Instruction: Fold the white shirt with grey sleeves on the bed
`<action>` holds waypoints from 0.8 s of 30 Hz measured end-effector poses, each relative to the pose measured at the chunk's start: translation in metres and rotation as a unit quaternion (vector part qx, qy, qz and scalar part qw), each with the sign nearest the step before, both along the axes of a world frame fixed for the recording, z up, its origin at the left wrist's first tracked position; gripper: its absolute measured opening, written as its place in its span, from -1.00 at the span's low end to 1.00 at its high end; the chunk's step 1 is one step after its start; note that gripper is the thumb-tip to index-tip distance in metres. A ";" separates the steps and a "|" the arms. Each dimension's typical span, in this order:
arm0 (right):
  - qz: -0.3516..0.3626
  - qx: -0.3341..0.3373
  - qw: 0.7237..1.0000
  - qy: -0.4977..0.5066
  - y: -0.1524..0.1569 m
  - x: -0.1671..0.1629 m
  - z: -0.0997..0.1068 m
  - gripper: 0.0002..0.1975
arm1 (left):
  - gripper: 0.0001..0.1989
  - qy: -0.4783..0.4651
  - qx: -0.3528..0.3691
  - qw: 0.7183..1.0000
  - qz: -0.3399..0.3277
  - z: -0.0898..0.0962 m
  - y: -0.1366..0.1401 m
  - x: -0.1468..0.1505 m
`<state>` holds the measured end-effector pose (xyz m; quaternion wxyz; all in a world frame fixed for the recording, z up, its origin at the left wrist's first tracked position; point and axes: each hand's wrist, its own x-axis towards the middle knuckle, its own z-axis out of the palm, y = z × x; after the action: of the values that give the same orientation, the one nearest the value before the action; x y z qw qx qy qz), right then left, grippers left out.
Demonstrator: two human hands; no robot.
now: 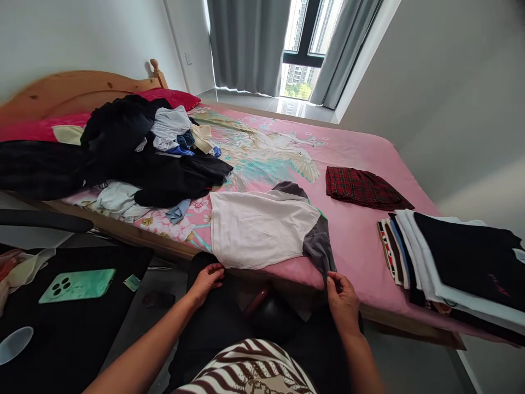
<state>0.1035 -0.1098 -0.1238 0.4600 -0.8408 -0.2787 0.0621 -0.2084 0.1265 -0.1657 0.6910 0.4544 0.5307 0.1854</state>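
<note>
A T-shirt (258,227) with a white body and dark grey sleeves lies spread flat on the bed's near edge, its hem to the left and its sleeves to the right. At its near hem corner my left hand (208,283) is closed, fingertips pinching the fabric. My right hand (343,301) pinches the end of the near grey sleeve, which hangs a little over the edge. The far sleeve rests on the sheet, partly folded under.
A heap of dark and light clothes (123,142) covers the bed's left side. A folded red plaid garment (363,186) lies beyond the shirt, and a stack of folded clothes (463,257) sits at right. A green phone (77,285) lies on a black surface at left.
</note>
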 end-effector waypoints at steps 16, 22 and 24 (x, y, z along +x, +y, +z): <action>0.046 -0.118 0.975 -0.180 0.049 0.026 -0.020 -0.64 | -0.37 0.054 0.028 0.998 0.009 -0.012 -0.002 0.026; 0.032 -0.102 0.988 -0.112 0.047 0.033 -0.017 -0.63 | -0.44 0.038 0.040 0.998 0.017 -0.007 -0.014 0.022; 0.032 -0.098 0.990 -0.092 0.047 0.034 -0.013 -0.62 | -0.45 0.021 0.024 0.999 0.009 -0.003 -0.018 0.014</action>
<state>0.1378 -0.0632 -0.1370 0.3455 -0.8748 -0.3387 0.0264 -0.1944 0.1089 -0.1691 0.6670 0.4702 0.5440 0.1950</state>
